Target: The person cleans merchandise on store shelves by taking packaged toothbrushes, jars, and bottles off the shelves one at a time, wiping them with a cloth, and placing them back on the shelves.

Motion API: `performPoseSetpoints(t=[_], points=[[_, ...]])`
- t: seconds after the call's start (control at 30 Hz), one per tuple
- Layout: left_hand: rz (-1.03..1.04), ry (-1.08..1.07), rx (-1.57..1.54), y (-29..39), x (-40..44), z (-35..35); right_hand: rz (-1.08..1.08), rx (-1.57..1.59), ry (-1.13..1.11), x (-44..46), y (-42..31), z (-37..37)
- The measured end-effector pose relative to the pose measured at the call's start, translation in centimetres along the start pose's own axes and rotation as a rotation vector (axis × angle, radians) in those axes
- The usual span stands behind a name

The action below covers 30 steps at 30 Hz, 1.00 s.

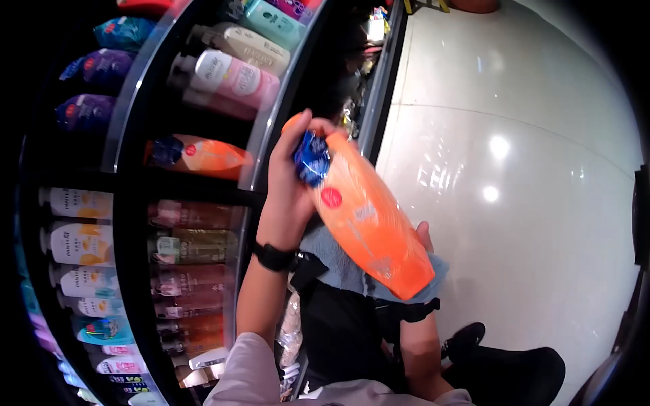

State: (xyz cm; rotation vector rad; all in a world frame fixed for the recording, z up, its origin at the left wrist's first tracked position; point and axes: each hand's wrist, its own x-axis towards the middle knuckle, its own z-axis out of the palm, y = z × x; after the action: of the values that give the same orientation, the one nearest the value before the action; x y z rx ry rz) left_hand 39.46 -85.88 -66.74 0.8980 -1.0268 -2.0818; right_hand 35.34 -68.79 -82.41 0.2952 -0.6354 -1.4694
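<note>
My left hand (pixel 290 179), with a black band on its wrist, grips an orange bottle (pixel 371 216) by its end with the dark blue wrapped part. The bottle lies tilted across the view, in shiny clear film with a round red sticker. Beneath it spreads a grey-blue cloth (pixel 332 260), held by my right hand (pixel 424 235). Of that hand only the thumb shows beside the bottle; cloth and bottle hide the other fingers.
Shelves on the left carry pump bottles (pixel 233 80), white Pantene bottles (pixel 81 243) and purple-wrapped packs (pixel 87 112). A similar orange bottle (pixel 203 157) lies in view there. Clear shelf edging (pixel 271 115) borders the rows. Pale tiled floor (pixel 514 223) stretches to the right.
</note>
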Motion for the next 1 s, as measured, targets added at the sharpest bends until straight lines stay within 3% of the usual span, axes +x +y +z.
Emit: performPoseSetpoints(t=[0.1,0.17,0.3,0.4,0.47,0.5,0.53,0.6,0.73,0.77,0.87,0.9,0.97,1.0], points=[[-0.139,-0.079,-0.144,-1.6,2.3,-1.5,-0.038,-0.291,0.201,0.1,-0.4,2.4],[-0.179,-0.069,-0.097,-2.1,1.6,-0.7,-0.132,-0.753,0.267,1.8,0.3,4.9],[0.177,0.021,0.404,-5.0,-1.4,-0.4,-0.422,-0.954,0.341,4.9,0.0,4.4],[0.231,-0.081,0.517,-6.9,-3.3,-0.1,-0.589,-1.071,0.371,5.6,-0.3,5.9],[0.169,-0.119,0.416,-7.6,-3.5,0.2,-0.711,-1.659,0.518,6.0,-0.3,7.9],[0.049,-0.153,0.295,-7.6,-3.3,-0.2,-0.723,-1.787,0.594,6.1,0.0,8.6],[0.044,-0.157,0.272,-7.7,-2.7,-0.3,-0.721,-1.809,0.606,6.1,0.5,9.3],[-0.100,-0.238,-0.180,-9.2,-2.4,-1.2,-0.623,-1.898,0.604,5.0,1.8,9.9],[-0.204,-0.209,-0.432,-10.8,-3.1,-2.9,-0.465,-2.126,0.541,2.0,1.6,9.0],[-0.201,-0.206,-0.446,-11.0,-3.2,-3.1,-0.417,-2.003,0.560,1.7,1.5,9.5],[-0.257,-0.204,-0.484,-12.3,-3.5,-3.3,-0.602,-1.597,0.656,0.7,-1.0,8.7],[-0.297,-0.217,-0.485,-12.8,-3.4,-3.6,-0.623,-1.591,0.666,0.1,-2.1,8.8],[-0.401,-0.232,-0.509,-14.1,-3.3,-3.9,-0.507,-0.952,0.587,-1.1,-4.2,9.7],[-0.410,-0.241,-0.504,-14.6,-3.2,-4.0,-0.521,-0.951,0.585,-1.4,-5.0,10.4]])
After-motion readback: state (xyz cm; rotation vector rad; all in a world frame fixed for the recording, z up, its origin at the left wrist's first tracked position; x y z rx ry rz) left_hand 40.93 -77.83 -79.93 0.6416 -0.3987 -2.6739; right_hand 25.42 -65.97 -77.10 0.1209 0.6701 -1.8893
